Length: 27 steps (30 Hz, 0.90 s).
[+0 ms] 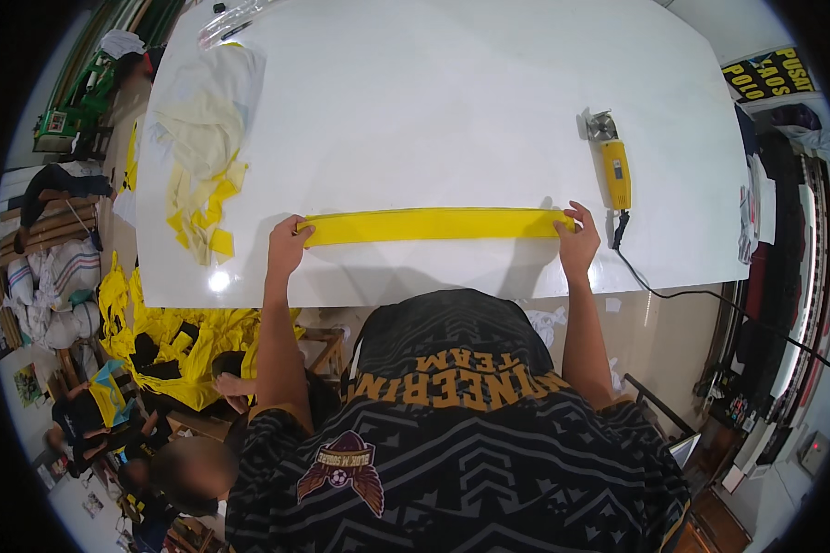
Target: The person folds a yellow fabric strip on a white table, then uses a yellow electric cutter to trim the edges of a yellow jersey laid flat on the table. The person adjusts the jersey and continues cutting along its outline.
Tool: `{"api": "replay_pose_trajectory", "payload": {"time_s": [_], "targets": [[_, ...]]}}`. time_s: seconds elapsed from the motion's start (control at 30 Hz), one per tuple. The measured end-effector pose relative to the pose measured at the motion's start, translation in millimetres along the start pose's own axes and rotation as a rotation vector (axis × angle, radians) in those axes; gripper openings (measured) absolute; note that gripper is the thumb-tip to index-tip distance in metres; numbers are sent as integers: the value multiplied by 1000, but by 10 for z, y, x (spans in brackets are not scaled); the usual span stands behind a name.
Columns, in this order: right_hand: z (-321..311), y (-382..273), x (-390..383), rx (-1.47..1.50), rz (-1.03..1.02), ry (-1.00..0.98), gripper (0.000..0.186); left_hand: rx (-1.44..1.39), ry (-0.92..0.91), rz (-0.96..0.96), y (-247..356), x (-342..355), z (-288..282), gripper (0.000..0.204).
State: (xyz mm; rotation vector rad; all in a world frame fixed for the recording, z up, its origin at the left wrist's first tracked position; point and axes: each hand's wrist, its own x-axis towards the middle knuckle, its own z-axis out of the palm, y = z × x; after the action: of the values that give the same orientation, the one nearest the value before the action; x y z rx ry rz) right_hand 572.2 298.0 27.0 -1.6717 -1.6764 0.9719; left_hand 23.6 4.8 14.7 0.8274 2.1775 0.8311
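Note:
A long, narrow strip of yellow fabric (433, 225) stretches from left to right near the front of the white table (452, 120). My left hand (289, 244) pinches its left end between thumb and fingers. At the other end, my right hand (577, 238) grips the strip the same way, with one finger lifted away. Between the hands the strip looks straight and flat. To the right of my right hand lies a yellow electric rotary cloth cutter (615, 168), its round metal blade head pointing to the far side.
Pale and yellow fabric scraps (203, 138) lie on the table's left. A clear plastic bag (235, 20) rests at the far left. The cutter's black cord (682, 293) runs off the right edge. Yellow cloth (180, 346) is heaped below the left edge, near another person (194, 470).

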Motion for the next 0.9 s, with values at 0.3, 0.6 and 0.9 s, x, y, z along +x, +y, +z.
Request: {"api": "replay_pose_trajectory", "payload": {"time_s": [0.3,0.6,0.9], "targets": [[96,72,66,-26,-61,34,58,4,23,-32,3,-20,41,28],[108,-9,50,-45,-32,15,56,-24,38,-46,-74,17,70,25],[88,32,30,-127,-83,60,58,132,88,-30,-22,20,28,31]]}}
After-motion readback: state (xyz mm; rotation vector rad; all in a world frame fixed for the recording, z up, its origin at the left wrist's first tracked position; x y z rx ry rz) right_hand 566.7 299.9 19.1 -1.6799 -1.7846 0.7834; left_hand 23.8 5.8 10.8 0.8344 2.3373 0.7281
